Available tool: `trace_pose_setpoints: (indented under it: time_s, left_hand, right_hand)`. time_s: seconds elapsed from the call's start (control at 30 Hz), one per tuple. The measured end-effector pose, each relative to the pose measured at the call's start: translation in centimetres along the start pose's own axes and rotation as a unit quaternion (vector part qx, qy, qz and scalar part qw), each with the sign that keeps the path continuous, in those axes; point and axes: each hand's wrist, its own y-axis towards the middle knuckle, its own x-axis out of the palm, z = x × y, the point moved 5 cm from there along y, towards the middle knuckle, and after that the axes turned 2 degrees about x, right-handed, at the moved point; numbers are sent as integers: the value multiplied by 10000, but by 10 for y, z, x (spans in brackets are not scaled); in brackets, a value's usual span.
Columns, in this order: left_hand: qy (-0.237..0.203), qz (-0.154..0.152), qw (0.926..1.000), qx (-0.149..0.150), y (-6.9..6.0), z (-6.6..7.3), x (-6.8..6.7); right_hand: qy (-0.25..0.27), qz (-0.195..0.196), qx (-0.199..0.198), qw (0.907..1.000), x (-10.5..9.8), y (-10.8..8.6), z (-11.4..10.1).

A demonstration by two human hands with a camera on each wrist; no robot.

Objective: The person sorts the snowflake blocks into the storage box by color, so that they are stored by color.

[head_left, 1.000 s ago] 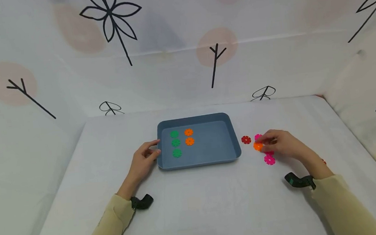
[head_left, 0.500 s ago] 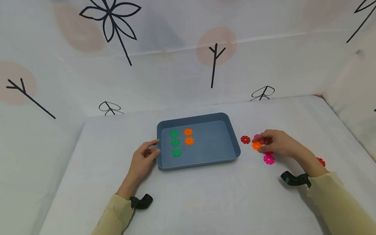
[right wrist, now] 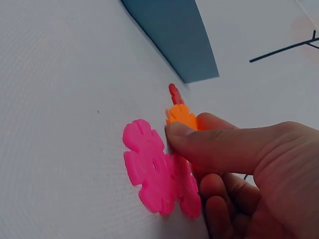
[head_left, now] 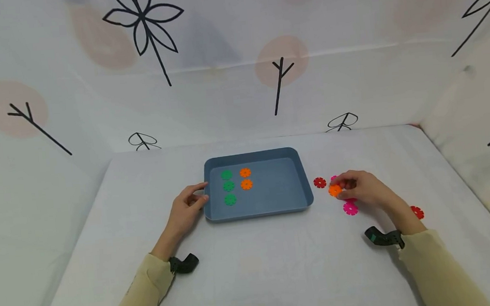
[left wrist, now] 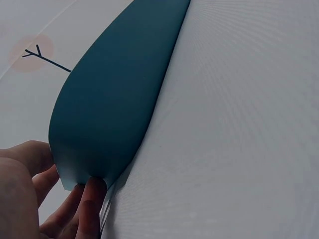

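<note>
At the left end of the blue-grey tray, my left hand touches the outer wall with its thumb and fingertips. In the left wrist view the fingers lie against that tray wall. Right of the tray, my right hand pinches an orange interlocking disc between thumb and index finger. In the right wrist view the orange disc is partly hidden by the thumb. Pink discs overlap just beside it; the right hand hides part of them in the head view.
Inside the tray stand a column of green discs and two orange discs. One red disc lies between tray and right hand, another red disc near the right wrist. A patterned cloth wall rises behind the table.
My right hand and forearm have shifted slightly left, uncovering more of the red disc by the wrist. The left hand and tray stay put.
</note>
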Motion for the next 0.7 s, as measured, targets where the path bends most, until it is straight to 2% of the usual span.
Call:
trace_pose_setpoints:
  time_s: [0.23,0.47,0.7]
  left_hand:
    - [42,16,10000,-23,0,1,-1]
    - [93,6,10000,-24,0,1,0]
    - [89,22,10000,8,0,0,0]
  right_hand:
    - [118,120,20,9999,1,-1,2]
    - [311,234,222,9990,1,-2,9]
    - [470,265,162,9984,-1,-3,12]
